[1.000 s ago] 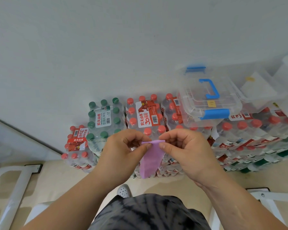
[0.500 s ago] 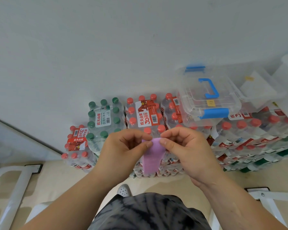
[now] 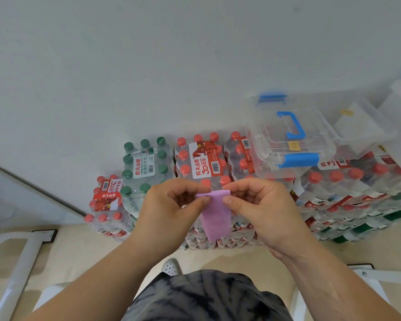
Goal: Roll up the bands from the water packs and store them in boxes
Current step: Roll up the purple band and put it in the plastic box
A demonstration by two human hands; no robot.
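Pinching band (image 3: pixel 215 216), top edge behind hands (image 3: pixel 171 207)

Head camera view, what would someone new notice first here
First, the flat purple band at centre, its top edge pinched between the left hand and right hand, the rest hanging down. Behind it, shrink-wrapped packs of red-capped water bottles stack against the wall, with a clear lidded plastic box with blue handle on top at right.

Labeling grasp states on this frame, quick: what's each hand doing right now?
Left hand: closed, pinching the top edge of the purple band.
Right hand: closed, pinching the same top edge; the rest of the band hangs free.
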